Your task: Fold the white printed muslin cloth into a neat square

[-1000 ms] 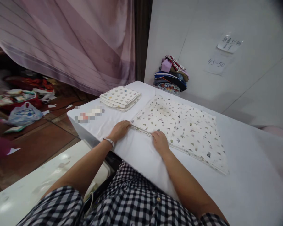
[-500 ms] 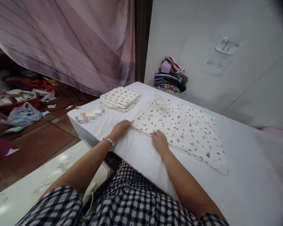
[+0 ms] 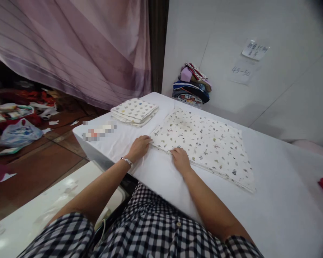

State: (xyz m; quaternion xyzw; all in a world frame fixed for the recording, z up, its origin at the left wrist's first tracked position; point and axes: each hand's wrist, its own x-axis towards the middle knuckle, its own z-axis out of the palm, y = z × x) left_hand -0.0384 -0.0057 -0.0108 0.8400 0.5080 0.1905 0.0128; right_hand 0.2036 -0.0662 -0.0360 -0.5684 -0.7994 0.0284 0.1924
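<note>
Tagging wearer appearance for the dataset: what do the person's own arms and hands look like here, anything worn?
Both forearms are bare, with short sleeves in a black-and-white check ending above the elbows; the same checked cloth covers the body. The left hand has a thin silvery bracelet at the wrist. The right hand wears nothing at the wrist. No gloves; no rings that can be made out.

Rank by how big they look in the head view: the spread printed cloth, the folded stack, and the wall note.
1. Spread cloth, largest.
2. Folded stack.
3. Wall note, smallest, though it is farther away, so true size is unsure.
</note>
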